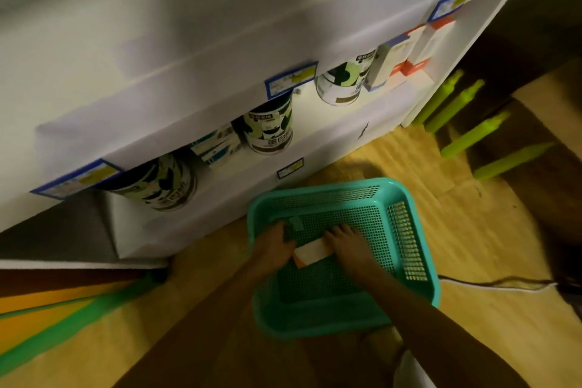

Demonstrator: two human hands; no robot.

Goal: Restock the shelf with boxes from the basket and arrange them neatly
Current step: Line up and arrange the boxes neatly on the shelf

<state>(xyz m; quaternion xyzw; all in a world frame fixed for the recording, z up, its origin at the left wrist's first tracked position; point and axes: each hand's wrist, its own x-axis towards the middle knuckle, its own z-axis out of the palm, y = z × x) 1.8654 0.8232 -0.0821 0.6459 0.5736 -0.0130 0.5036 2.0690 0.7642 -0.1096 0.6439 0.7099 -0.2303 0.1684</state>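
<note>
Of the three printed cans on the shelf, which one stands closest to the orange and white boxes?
The rightmost can: it stands right beside the upright boxes at the shelf's right end. The middle can and the left can stand farther along.

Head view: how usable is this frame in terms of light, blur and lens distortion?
Head view: dim, warm-tinted overall, brightest on the lit shelf level with the cans; motion blur softens the price tags and can labels; wide-angle bending tilts the shelf edges; both hands, left hand and right hand, are dark but readable on a white box in the teal basket.
</note>
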